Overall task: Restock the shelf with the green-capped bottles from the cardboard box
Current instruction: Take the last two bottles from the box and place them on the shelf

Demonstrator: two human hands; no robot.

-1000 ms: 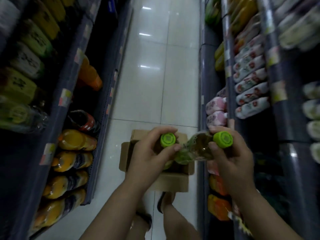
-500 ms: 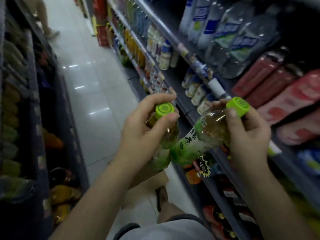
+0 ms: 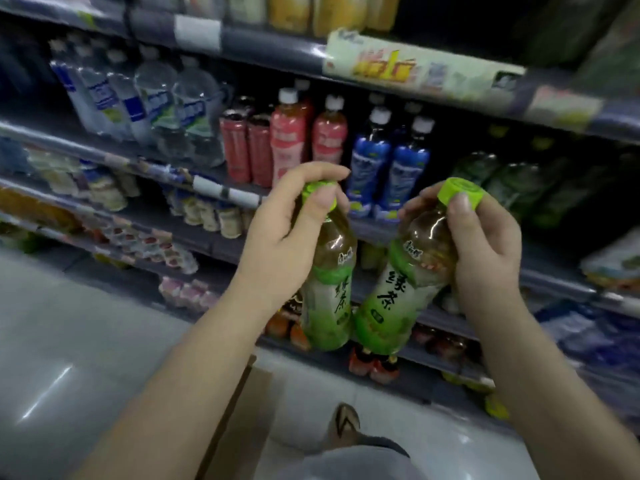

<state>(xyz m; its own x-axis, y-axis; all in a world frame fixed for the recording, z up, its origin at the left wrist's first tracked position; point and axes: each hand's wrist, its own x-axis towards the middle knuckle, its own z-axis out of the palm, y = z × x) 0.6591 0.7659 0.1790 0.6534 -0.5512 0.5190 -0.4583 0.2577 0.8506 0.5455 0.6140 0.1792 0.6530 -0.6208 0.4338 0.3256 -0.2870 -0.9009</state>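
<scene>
In front of the shelf (image 3: 242, 195), the left hand (image 3: 280, 244) grips one green-capped bottle (image 3: 329, 289) by its neck, and the right hand (image 3: 485, 251) clasps a second bottle (image 3: 401, 289), tilted, their bases touching. The cardboard box (image 3: 239, 427) sits on the floor below.

Dim shop aisle, pretty blurry. Grey metal shelving (image 3: 242, 43) runs across the whole view, tilted, with price strips along the edges and a yellow promo banner (image 3: 415, 69) on an upper rail. Glossy pale tile floor (image 3: 86, 341) catching streaks of ceiling light lower left.
</scene>
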